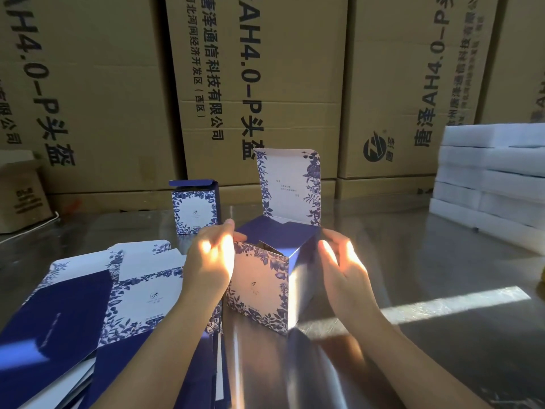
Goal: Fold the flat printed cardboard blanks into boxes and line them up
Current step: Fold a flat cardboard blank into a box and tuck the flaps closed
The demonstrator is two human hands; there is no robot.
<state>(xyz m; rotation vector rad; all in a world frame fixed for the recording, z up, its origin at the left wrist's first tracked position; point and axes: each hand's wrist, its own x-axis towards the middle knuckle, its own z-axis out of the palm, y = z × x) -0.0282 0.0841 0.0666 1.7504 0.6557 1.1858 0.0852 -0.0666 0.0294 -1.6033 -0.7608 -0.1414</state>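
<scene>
The left hand [211,258] is gripping the top left edge of the half-folded box [259,287], its fingers curling over the rim and its thumb tip lying on a dark blue inner flap [274,234] that is folding down across the opening. The right hand [342,267] is hovering at the box's opposite side, fingers loosely spread and gently curved, the tips just touching the top right corner; whether the palm is meeting the blue side wall cannot be told. The box is standing upright between the two hands on the shiny metal table [427,261], its floral front panel facing the person, and its lid flap [290,187] is standing straight up beyond the fingertips. Farther out past the left hand, a finished box [194,209] is standing well apart with its top closed. Just outside the left wrist and forearm, a spread pile of flat blanks [88,293] is lying on the table, partly passing under the arm. Well out beyond the right hand, white foam slabs [495,178] are sitting in stacks, and tall brown cartons [265,69] are standing behind everything.
</scene>
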